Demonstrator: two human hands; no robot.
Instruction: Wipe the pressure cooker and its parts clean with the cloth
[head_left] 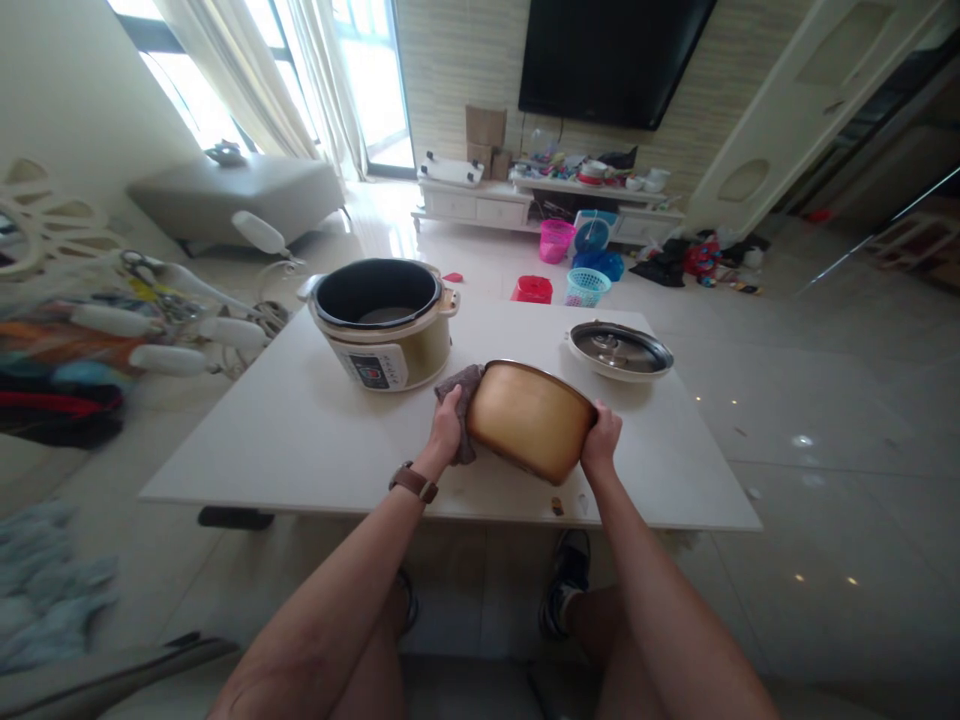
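Observation:
Between my two hands is a gold inner pot (531, 420), tilted, its mouth turned away from me so that its inside is hidden. My left hand (448, 425) presses a brown-grey cloth (463, 385) against the pot's left side, fingers closed on it. At the right end, my right hand (602, 437) grips the pot by its rim and wall. To the left on the table stands the cooker body (427, 360), open on top with a dark interior and a control panel in front. The round lid (622, 352) lies at the right, its metal inner side up.
All this is on a white table (300, 450), with two small scraps near its front edge. Beyond stand a red stool (532, 290), a turquoise basket (587, 287) and a pink bucket (556, 240). A multi-armed lamp (225, 330) is close to the table's left side.

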